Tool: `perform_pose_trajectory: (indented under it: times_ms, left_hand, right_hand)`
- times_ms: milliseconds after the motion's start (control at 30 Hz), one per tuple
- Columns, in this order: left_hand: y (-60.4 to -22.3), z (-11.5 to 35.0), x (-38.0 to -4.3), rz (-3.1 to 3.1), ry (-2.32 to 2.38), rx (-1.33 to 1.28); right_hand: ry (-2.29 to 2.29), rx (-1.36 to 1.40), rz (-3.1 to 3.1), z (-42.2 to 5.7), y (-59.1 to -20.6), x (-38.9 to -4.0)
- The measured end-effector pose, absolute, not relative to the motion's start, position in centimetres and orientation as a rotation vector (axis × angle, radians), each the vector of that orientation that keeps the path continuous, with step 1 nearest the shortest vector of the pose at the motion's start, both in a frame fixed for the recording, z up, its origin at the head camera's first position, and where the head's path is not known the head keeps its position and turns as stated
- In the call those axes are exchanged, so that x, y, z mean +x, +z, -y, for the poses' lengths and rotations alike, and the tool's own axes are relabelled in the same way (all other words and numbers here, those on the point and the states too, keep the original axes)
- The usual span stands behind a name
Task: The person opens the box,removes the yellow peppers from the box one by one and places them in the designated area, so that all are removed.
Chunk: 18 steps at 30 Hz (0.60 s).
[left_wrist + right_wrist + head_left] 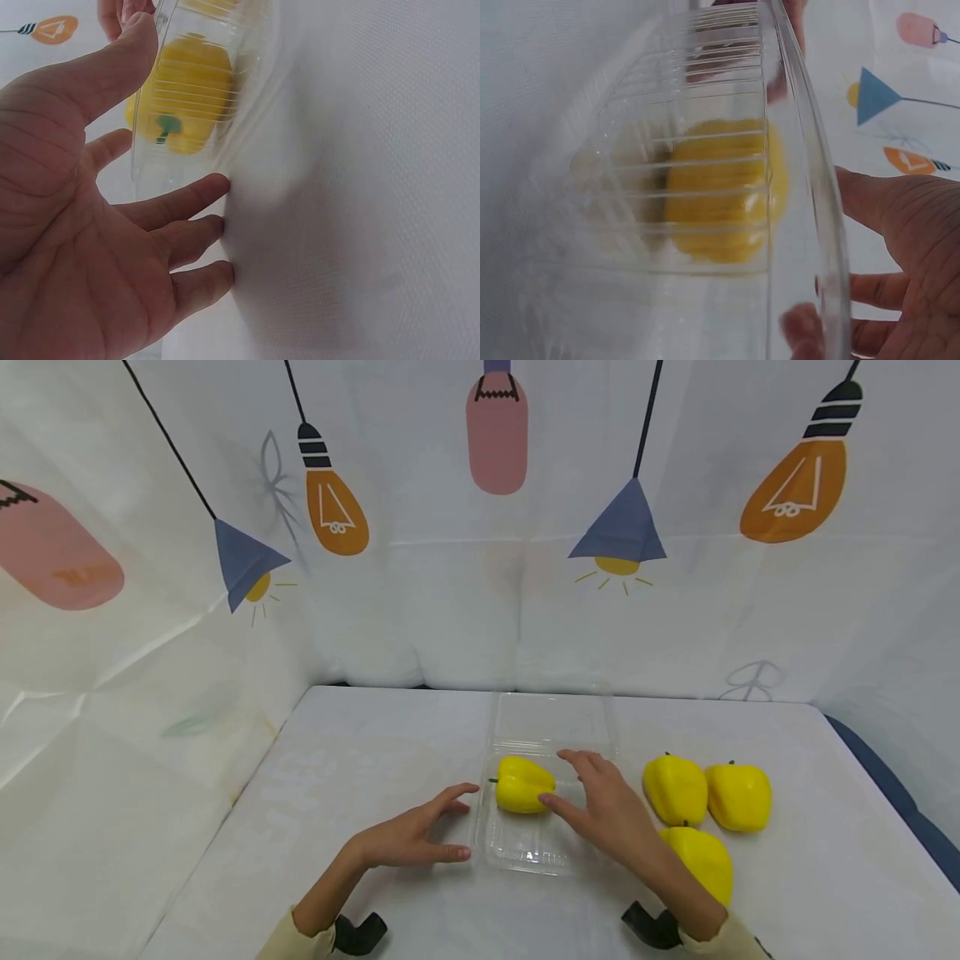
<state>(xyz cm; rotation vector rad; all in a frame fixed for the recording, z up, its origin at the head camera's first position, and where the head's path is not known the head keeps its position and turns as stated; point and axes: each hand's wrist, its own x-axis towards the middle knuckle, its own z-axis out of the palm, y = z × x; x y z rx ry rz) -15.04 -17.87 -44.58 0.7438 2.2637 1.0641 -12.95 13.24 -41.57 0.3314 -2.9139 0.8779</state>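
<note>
A yellow bell pepper point(522, 784) lies on its side in a clear plastic clamshell container point(525, 857), its green stem pointing left. The container's lid point(553, 718) is folded back toward the wall. My left hand point(411, 835) is beside the container's left edge, fingers spread and nothing in them; in the left wrist view the pepper point(196, 82) shows through the ribbed wall. Over the container's right side reaches my right hand point(611, 806), fingers apart, thumb tip at the pepper's right end. The right wrist view shows that hand point(911, 247) behind the clear rim.
Three more yellow bell peppers sit on the white table point(375, 735) to the right: a left one point(675, 788), a right one point(739, 797) and a nearer one point(701, 860) partly behind my right forearm. A white curtain point(450, 610) printed with lamps hangs behind the table.
</note>
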Motion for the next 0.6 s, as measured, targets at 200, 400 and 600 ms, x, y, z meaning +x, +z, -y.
perform_pose_trajectory:
  times_ms: [200, 400, 600]
  left_hand:
    - [-44.4, 17.7, -15.0, -2.259, 1.066, 0.745]
    - [-44.4, 17.7, -15.0, -2.261, 1.057, 0.735]
    - [-44.2, 17.7, -14.9, -2.256, 1.062, 0.739]
  right_hand:
    - [0.887, 0.347, 2.896, -12.7, -41.7, -13.0]
    - [0.906, 0.364, 2.885, -12.3, -42.0, -13.1]
    - [0.919, 0.369, 2.900, -11.8, -42.2, -13.1]
